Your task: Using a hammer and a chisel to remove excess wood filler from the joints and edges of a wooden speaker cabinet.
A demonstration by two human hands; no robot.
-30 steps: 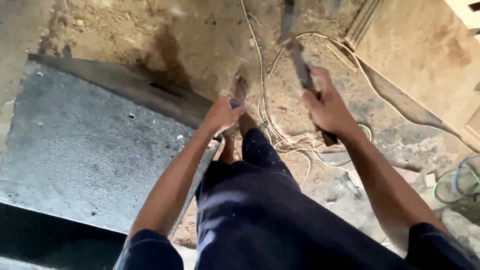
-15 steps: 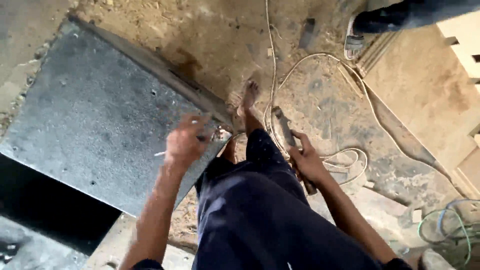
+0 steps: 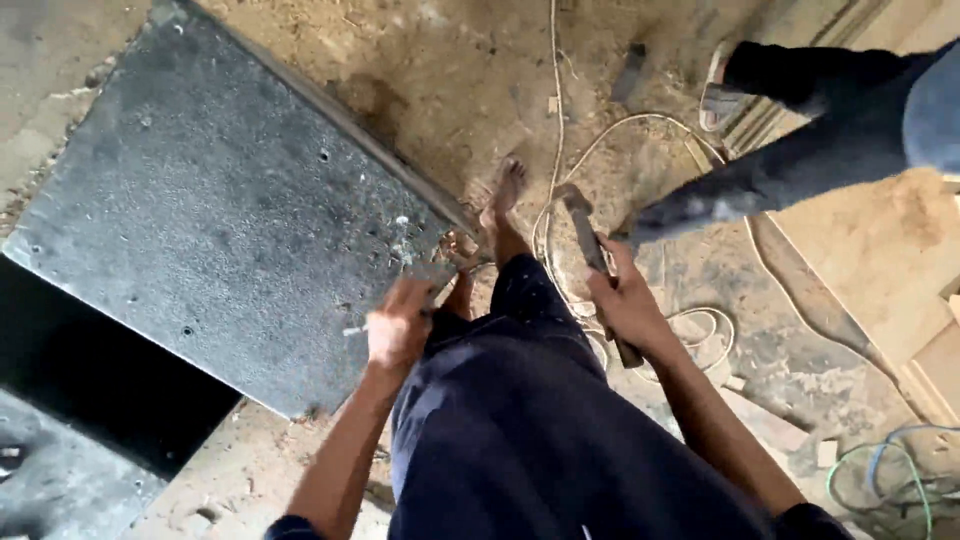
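The right hand (image 3: 628, 300) holds a hammer (image 3: 594, 250) in a closed grip, and the left hand (image 3: 398, 328) pinches a nail (image 3: 354, 330) (thin, pale) over the grey board (image 3: 220, 210).

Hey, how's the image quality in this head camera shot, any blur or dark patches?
Head view: the left hand and right hand on the hammer are slightly motion-smeared; the grey slab is evenly lit; deep shadow hides what lies beneath its lower left edge.
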